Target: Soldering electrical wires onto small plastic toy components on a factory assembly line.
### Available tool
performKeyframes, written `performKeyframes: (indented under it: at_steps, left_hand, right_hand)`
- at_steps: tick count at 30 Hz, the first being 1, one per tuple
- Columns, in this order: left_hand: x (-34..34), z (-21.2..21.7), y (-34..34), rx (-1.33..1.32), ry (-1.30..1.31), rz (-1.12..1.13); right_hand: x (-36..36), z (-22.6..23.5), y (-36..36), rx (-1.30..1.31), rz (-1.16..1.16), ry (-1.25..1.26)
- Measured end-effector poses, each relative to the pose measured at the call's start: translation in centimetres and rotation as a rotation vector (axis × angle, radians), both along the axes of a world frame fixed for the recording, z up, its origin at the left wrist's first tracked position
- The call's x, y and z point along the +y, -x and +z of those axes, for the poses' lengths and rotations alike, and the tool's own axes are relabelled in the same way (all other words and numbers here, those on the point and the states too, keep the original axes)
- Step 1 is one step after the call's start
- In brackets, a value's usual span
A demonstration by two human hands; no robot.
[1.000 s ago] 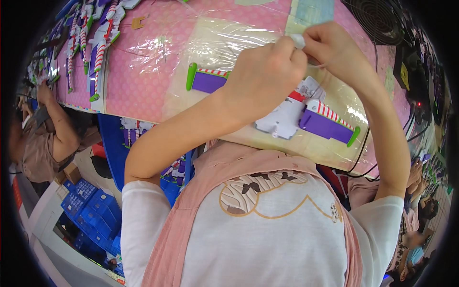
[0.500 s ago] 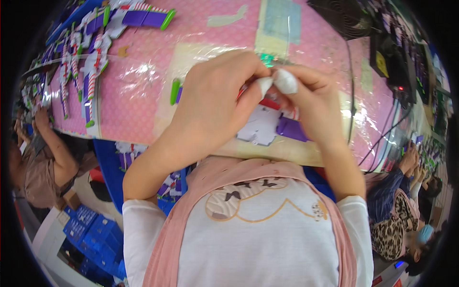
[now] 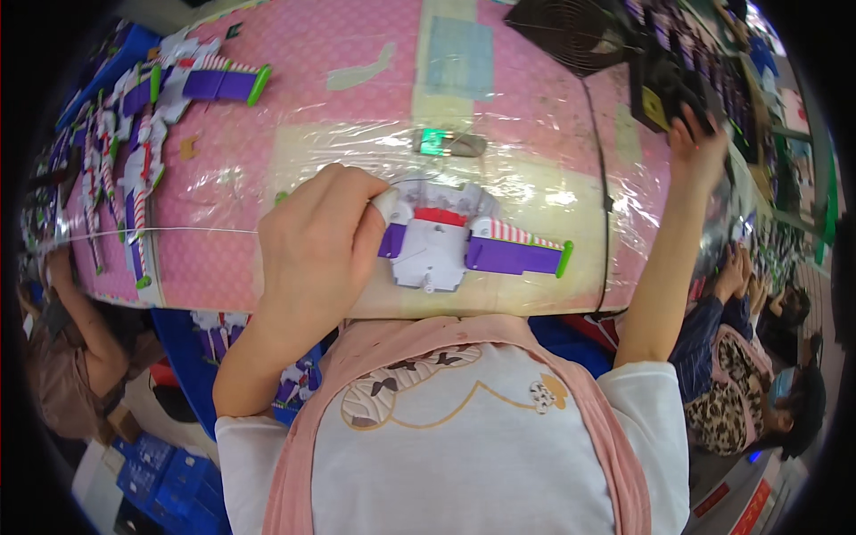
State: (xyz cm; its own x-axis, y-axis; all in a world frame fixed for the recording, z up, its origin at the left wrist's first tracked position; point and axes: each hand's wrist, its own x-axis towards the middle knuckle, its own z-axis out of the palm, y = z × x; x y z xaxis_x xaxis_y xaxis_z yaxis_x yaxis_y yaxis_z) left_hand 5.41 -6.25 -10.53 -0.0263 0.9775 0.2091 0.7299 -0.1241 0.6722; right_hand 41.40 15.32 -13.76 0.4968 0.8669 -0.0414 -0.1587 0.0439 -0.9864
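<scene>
A white toy wing pack (image 3: 430, 254) with purple wings, red-and-white stripes and green tips lies on the table in front of me. My left hand (image 3: 321, 236), a white cover on its thumb, is closed over the pack's left side and hides most of that wing. A thin silvery wire (image 3: 201, 230) runs in from the left to this hand, and a fine end shows past the fingers. Out to the right, my right hand (image 3: 700, 152) reaches to a black device (image 3: 664, 94), its fingers curled at a dark part that I cannot make out.
A small grey piece with a lit green patch (image 3: 437, 141) lies beyond the pack. More wing packs (image 3: 147, 152) are heaped at the left. A black fan (image 3: 571, 36) stands at the back right, its cable (image 3: 604, 196) crossing the table. People work on both sides.
Both hands were together over the wing pack. My right hand has moved away to the black device at the right, uncovering the pack's right wing; my left hand has stayed beside the pack.
</scene>
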Motion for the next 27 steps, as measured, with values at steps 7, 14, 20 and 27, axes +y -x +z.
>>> performKeyframes:
  at_steps: [7,14,20,27]
  left_hand:
    - [-2.3,-1.5,0.5,-0.095,-0.001,0.189]
    - [-1.4,-2.4,0.3,-0.069,0.04,0.21]
    - [-0.9,-2.3,0.0,-0.063,0.03,0.203]
    - [-0.9,-2.7,0.1,-0.037,0.038,0.21]
  right_hand:
    - [-15.0,-1.9,7.3,0.303,0.252,0.05]
    - [-15.1,-3.4,13.0,0.175,0.416,0.213]
    - [-14.9,-3.4,13.0,0.172,0.433,0.232]
    - [-15.1,-3.3,13.2,0.143,0.431,0.251]
